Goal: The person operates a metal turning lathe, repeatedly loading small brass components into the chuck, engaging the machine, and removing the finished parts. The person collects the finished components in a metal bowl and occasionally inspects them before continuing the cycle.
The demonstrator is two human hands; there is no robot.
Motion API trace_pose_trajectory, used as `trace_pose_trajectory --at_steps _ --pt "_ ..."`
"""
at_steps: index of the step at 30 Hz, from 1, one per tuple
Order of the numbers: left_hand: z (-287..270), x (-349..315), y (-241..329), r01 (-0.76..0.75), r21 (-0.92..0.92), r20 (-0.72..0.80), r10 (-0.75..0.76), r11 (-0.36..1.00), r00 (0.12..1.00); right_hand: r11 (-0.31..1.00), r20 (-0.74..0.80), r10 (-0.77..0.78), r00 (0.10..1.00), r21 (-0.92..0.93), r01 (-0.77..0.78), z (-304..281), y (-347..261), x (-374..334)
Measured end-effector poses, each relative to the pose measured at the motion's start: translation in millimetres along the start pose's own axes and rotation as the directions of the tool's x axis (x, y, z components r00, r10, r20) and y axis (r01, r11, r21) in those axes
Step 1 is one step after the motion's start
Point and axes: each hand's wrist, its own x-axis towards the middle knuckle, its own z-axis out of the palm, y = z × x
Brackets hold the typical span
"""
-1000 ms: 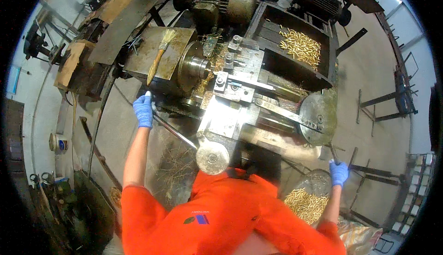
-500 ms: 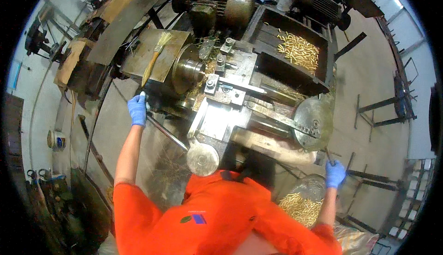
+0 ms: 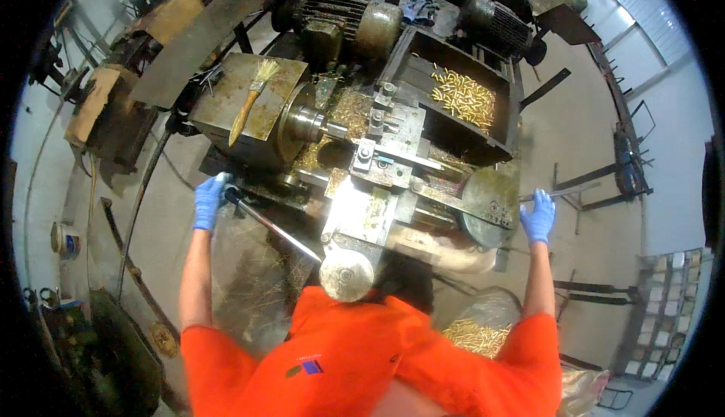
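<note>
My left hand (image 3: 207, 202), in a blue glove, is beside the dark knob of a long metal lever (image 3: 278, 230). Its fingers are pressed together, and anything inside them is hidden. To the right, my right hand (image 3: 537, 217), also gloved, is raised with its fingers apart, near a round metal disc (image 3: 483, 207). Between the hands stands a small lathe. Its chuck (image 3: 306, 124) faces a tool carriage (image 3: 385, 162) with several bolted clamps. In front sits a round steel handwheel (image 3: 347, 274).
A wooden-handled brush (image 3: 248, 103) lies on the headstock (image 3: 215, 100). Small brass-coloured pieces (image 3: 464, 100) lie in a dark metal tray (image 3: 504, 149); more (image 3: 476, 336) are heaped low on the right. Behind are motors (image 3: 332, 13). Metal chips (image 3: 351, 111) litter the lathe bed.
My right hand has come off a thin handle beside the disc and opened. The carriage has shifted away from the chuck. My left hand stays by the lever knob, while the whole view has shifted.
</note>
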Motion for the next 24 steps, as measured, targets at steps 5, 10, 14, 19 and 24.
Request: trace_pose_trajectory --at_steps 5,10,14,19,24 --pt "-84 36 -89 -0.186 0.816 0.073 0.222 0.547 0.972 0.977 -0.015 0.136 0.991 0.168 -0.132 -19 11 -61" --pt "-44 34 -89 -0.018 0.965 0.035 -0.061 0.263 0.998 0.921 -0.051 0.168 0.985 0.365 -0.138 -77 -30 -66" --pt "-33 51 -179 0.207 0.872 -0.16 -0.141 0.443 0.977 0.757 -0.018 0.035 0.999 0.653 -0.015 -115 -118 -5" --pt "-69 52 -146 -0.074 0.977 0.093 -0.087 0.199 0.992 0.413 0.038 -0.311 0.95 0.905 0.099 -176 -248 59" --pt "-57 45 -141 -0.095 0.966 0.113 -0.061 0.239 0.992 0.458 0.208 -0.507 0.836 0.887 0.057 -137 -319 106"
